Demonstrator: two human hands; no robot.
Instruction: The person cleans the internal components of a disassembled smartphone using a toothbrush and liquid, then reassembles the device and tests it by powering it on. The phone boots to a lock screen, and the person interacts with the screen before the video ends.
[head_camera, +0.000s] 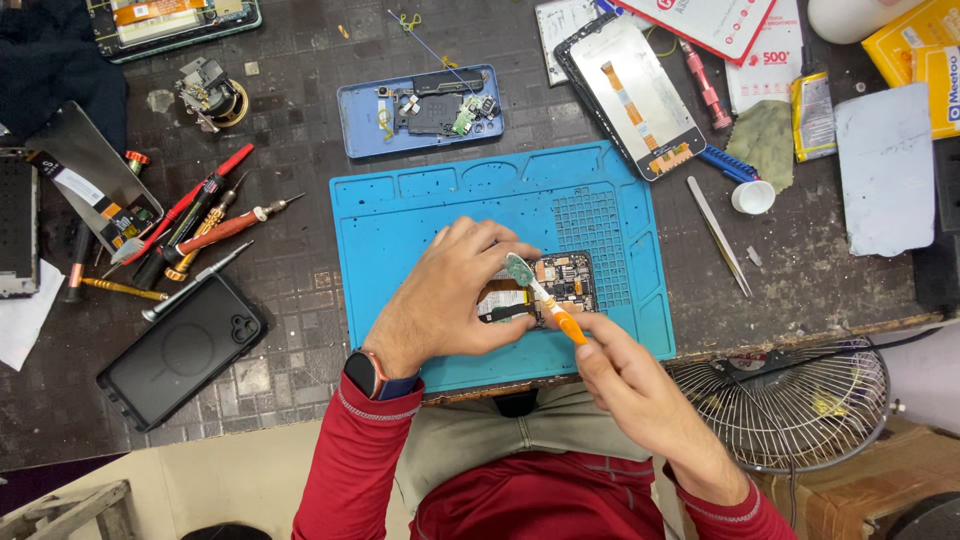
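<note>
Left hand (445, 300) clamped the opened phone with exposed circuit board (545, 290) on the blue silicone mat (420, 215); right hand (620, 375) gripped an orange-handled toothbrush (545, 300) over it. Hard scrubbing risked dislodging connectors.

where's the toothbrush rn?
In the head view, the toothbrush is in the right hand, its head resting on the opened phone that the left hand steadies on the blue mat, near the table's front edge.

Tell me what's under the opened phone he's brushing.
The opened phone lies on a blue work mat. The left hand holds it and the right hand holds a toothbrush, so the mat directly beneath is hidden.
</note>
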